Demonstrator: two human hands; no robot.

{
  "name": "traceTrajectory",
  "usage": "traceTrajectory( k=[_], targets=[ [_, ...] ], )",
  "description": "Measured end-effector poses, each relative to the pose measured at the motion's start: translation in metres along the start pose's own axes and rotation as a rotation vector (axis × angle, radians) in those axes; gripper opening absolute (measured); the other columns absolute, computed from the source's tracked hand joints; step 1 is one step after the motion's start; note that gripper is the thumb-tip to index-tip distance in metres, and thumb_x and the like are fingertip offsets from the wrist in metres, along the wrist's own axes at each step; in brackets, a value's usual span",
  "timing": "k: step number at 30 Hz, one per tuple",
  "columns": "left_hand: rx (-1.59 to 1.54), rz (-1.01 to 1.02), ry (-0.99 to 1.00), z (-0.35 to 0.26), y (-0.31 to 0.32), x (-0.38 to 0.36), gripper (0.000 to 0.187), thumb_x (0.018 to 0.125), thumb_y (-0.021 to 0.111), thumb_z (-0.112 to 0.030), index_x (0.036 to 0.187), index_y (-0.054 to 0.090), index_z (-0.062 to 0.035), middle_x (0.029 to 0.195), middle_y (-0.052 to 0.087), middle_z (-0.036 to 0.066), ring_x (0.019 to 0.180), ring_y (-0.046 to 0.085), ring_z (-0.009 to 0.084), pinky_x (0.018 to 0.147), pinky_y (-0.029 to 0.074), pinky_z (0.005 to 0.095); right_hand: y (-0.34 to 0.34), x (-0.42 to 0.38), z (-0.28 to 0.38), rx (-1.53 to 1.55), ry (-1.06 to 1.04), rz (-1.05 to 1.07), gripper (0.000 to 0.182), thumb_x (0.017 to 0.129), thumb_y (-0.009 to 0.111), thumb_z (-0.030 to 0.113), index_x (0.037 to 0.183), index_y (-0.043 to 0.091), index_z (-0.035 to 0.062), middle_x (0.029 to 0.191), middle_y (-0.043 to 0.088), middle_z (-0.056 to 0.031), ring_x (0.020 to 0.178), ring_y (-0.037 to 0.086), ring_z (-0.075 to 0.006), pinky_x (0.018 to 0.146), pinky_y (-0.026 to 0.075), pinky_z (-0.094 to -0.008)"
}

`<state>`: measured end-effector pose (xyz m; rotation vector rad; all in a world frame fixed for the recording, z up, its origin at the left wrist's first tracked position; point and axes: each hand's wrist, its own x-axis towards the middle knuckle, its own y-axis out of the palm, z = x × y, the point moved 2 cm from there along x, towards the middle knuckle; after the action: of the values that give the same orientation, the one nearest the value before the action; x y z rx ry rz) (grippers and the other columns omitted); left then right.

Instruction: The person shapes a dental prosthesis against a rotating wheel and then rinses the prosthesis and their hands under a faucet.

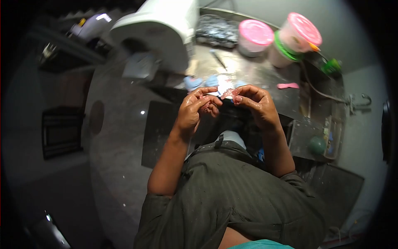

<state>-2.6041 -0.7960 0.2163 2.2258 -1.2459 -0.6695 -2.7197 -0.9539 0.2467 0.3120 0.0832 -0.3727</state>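
Note:
Both hands are raised close together in front of the metal counter [244, 68], and their fingers look wet. My right hand [260, 106] pinches a small, glistening reddish piece [228, 93] that resembles raw meat, between thumb and fingers. My left hand [194, 108] is closed, its fingers curled around a reddish scrap [205, 106] that also looks like raw meat. Just beyond the hands, light-blue soft-looking items [192, 83] lie along the counter's near edge. A bright white patch behind the reddish piece is too glared to identify.
A large white appliance [166, 25] stands at the left. Behind are a black plastic-wrapped bundle [217, 31], a pink-lidded tub [255, 37] and stacked tubs [296, 35]. A dark slim tool [219, 59] and pink object [287, 86] lie on the counter. A tap [360, 103] is right.

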Motion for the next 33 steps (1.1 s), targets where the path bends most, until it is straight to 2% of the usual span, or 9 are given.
traceTrajectory(
  k=[2,3,7,12,16,23,28,33],
  targets=[
    [0.118,-0.106,0.073,-0.028,-0.034,-0.055,0.026,0.088,0.043,-0.013,0.106,0.050,0.0046,0.077,0.056,0.011,0.064,0.052,0.0151,0.059,0.043,0.0248,0.056,0.009,-0.015,0.011,0.022,0.113,0.016,0.081,0.064,0.009,0.092,0.061,-0.0008,0.084,0.062,-0.0043,0.079,0.057,-0.0100,0.074,0.045,-0.0236],
    [0.120,-0.247,0.063,-0.041,-0.045,-0.083,0.021,0.086,0.042,-0.012,0.096,0.053,0.0030,0.070,0.051,0.007,0.060,0.046,0.0111,0.054,0.037,0.0224,0.083,0.013,-0.022,0.002,0.044,0.181,0.016,0.080,0.065,0.009,0.092,0.061,-0.0008,0.084,0.062,-0.0042,0.078,0.057,-0.0102,0.074,0.045,-0.0235],
    [0.089,-0.455,0.237,-0.078,-0.103,-0.183,0.017,0.086,0.045,-0.011,0.090,0.054,0.0029,0.068,0.050,0.006,0.058,0.045,0.0094,0.052,0.037,0.0218,0.182,0.025,-0.042,0.045,0.132,0.396,0.015,0.080,0.065,0.006,0.092,0.061,-0.0008,0.084,0.062,-0.0046,0.078,0.057,-0.0108,0.074,0.045,-0.0243],
    [0.168,-0.621,0.399,-0.098,-0.128,-0.261,0.019,0.088,0.048,-0.014,0.092,0.055,0.0028,0.067,0.051,0.005,0.055,0.045,0.0091,0.050,0.036,0.0202,0.277,0.038,-0.064,0.030,0.223,0.633,0.015,0.080,0.062,0.002,0.093,0.060,-0.0032,0.086,0.062,-0.0071,0.079,0.058,-0.0118,0.074,0.046,-0.0247],
    [0.208,-0.697,0.477,-0.113,-0.146,-0.286,0.021,0.090,0.049,-0.015,0.097,0.056,0.0026,0.069,0.052,0.004,0.058,0.046,0.0083,0.050,0.035,0.0190,0.340,0.053,-0.078,0.041,0.292,0.775,0.013,0.080,0.061,-0.001,0.093,0.059,-0.0043,0.088,0.062,-0.0088,0.084,0.060,-0.0137,0.079,0.047,-0.0258],
    [0.240,-0.819,0.563,-0.165,-0.223,-0.317,0.016,0.090,0.051,-0.015,0.091,0.055,0.0003,0.067,0.052,0.002,0.058,0.044,0.0052,0.051,0.034,0.0181,0.449,0.110,-0.112,0.031,0.406,0.914,0.016,0.080,0.060,-0.003,0.096,0.058,-0.0035,0.092,0.062,-0.0088,0.089,0.060,-0.0146,0.082,0.047,-0.0269],
    [0.306,-0.876,0.607,-0.231,-0.302,-0.329,0.016,0.091,0.050,-0.016,0.088,0.052,-0.0005,0.067,0.051,0.002,0.058,0.042,0.0049,0.051,0.034,0.0185,0.538,0.178,-0.142,0.027,0.460,1.057,0.017,0.081,0.057,-0.006,0.097,0.059,-0.0008,0.094,0.062,-0.0062,0.091,0.059,-0.0142,0.084,0.046,-0.0272],
    [0.378,-0.918,0.578,-0.303,-0.369,-0.330,0.018,0.092,0.050,-0.017,0.087,0.052,0.0000,0.067,0.051,0.003,0.058,0.042,0.0058,0.052,0.033,0.0196,0.621,0.243,-0.129,-0.083,0.378,1.111,0.012,0.083,0.059,-0.001,0.094,0.061,-0.0002,0.090,0.062,-0.0027,0.084,0.056,-0.0089,0.076,0.044,-0.0225]
  ],
)
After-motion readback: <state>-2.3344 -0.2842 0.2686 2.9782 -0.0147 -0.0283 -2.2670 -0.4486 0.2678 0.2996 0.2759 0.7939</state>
